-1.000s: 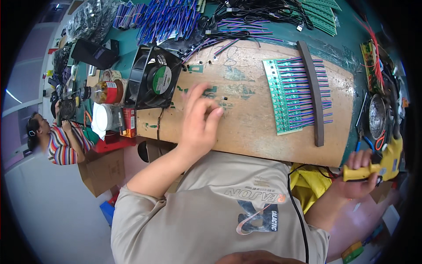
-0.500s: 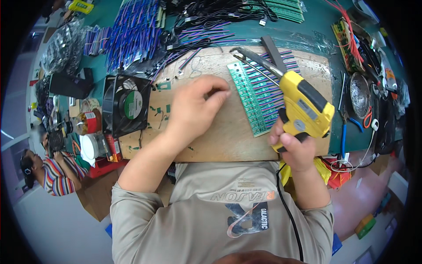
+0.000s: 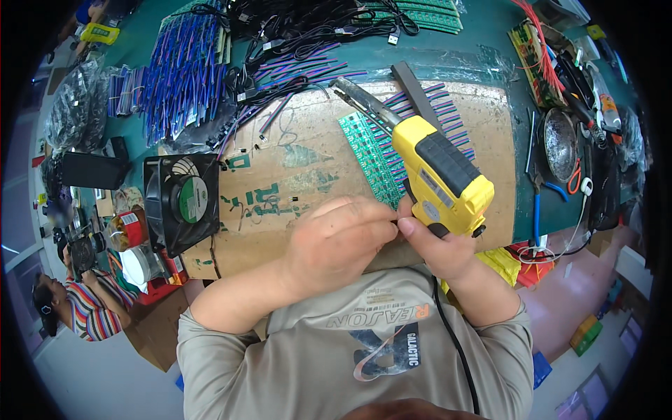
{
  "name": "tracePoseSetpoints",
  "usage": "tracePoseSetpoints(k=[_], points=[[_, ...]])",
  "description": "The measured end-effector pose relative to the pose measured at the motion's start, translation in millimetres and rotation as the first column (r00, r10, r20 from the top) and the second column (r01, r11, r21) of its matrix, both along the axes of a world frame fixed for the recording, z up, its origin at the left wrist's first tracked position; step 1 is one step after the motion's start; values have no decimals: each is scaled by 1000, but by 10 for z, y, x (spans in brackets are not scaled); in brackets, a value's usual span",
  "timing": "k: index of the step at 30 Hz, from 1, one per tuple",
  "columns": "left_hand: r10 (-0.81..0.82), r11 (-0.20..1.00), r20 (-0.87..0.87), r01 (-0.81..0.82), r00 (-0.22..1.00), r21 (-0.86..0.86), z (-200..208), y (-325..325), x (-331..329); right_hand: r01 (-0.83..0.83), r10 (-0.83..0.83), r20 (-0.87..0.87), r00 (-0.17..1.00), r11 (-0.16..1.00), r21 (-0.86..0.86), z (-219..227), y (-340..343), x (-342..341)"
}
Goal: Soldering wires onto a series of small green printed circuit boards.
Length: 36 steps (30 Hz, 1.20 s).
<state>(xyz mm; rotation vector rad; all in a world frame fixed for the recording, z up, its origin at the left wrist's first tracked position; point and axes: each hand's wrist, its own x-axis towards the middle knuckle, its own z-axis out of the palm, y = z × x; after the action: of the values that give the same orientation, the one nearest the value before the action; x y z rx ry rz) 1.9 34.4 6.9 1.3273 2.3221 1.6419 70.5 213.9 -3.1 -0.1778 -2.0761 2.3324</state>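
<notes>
My right hand (image 3: pixel 444 252) is closed round the grip of a yellow and black soldering gun (image 3: pixel 444 178), whose long metal tip points up and to the left. My left hand (image 3: pixel 339 241) is pinched shut, its fingertips meeting the thumb and forefinger of my right one below the gun. What lies in that pinch is too small and hidden to name. Behind the gun rests a green panel of small circuit boards (image 3: pixel 367 154) with striped wires (image 3: pixel 455 126) fanning out to the right. A dark grey bar (image 3: pixel 414 94) lies across the wires.
A worn board (image 3: pixel 269 168) with several tiny black parts lies beneath. Left stands a black fan (image 3: pixel 185 203); bundled wires (image 3: pixel 185 77) and black cables (image 3: pixel 294 42) lie at the back. Pliers (image 3: pixel 537 203) and a metal bowl (image 3: pixel 560 147) sit right. Another person (image 3: pixel 91 301) is far left.
My left hand has moved down and right to meet my right hand. The soldering gun has come left and slightly down. The whole view has shifted a little.
</notes>
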Motion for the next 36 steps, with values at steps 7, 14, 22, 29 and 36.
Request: tracePoseSetpoints(k=[7,14,22,29,36], points=[[47,998,86,-43,995,-40,21,12,-42,27,-24,53,998,998,-61,-23,8,15],[-36,998,68,39,997,-43,16,-9,-143,1,-1,55,998,1000,4,-8,31,9],[367,909,-62,-372,928,-188,-190,-70,-613,-32,53,125,991,985,-171,-79,153,79],[424,856,-92,-431,901,-286,-429,-25,-738,-99,136,142,980,965,-242,-211,201,253],[415,851,-122,-432,901,-299,-451,-36,-745,-69,89,174,981,991,-118,-236,215,326]])
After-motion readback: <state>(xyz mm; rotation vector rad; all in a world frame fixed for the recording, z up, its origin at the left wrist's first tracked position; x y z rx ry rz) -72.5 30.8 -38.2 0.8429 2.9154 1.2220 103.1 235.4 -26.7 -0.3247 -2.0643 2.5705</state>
